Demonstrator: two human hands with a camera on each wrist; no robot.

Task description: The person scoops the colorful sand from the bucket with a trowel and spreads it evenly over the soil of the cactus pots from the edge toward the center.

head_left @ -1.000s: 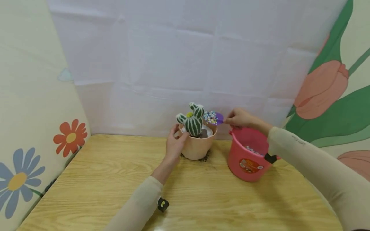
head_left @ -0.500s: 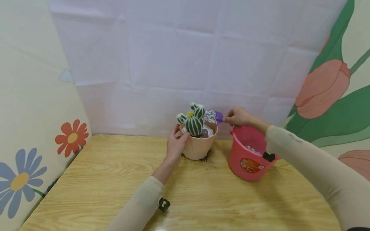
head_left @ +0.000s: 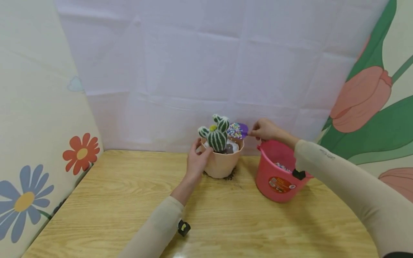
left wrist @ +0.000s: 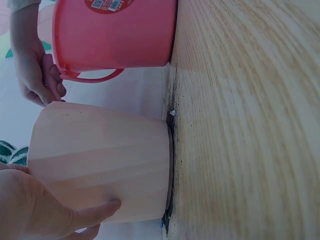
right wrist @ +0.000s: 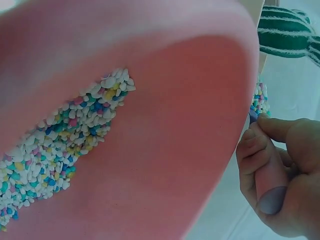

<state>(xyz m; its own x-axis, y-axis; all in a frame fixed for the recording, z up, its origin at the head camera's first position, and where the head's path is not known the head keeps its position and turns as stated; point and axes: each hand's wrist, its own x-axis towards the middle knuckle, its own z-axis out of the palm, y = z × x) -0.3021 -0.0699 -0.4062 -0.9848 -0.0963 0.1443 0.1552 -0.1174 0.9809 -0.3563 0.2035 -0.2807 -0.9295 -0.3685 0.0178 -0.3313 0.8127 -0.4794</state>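
A striped toy cactus (head_left: 217,140) with a yellow flower stands in a peach flowerpot (head_left: 222,165). My left hand (head_left: 196,162) holds the pot's left side, thumb by the front rim; in the left wrist view a finger lies along the pot's wall. My right hand (head_left: 266,129) grips the pink handle (right wrist: 270,172) of a small trowel with a purple blade (head_left: 245,129). Coloured pebbles (head_left: 234,131) are heaped on the blade, which reaches over the pot's back right rim, beside the cactus. White and grey material shows inside the pot.
A pink bucket (head_left: 264,179) with more coloured pebbles (right wrist: 60,140) inside stands right of the pot, below my right forearm. Dark crumbs (head_left: 229,177) lie round the pot's base on the wooden table (head_left: 135,200). A white cloth (head_left: 180,71) hangs close behind.
The loaded trowel has edged very slightly left toward the cactus, with its pebbles still on the blade. My left hand has kept its place on the pot.
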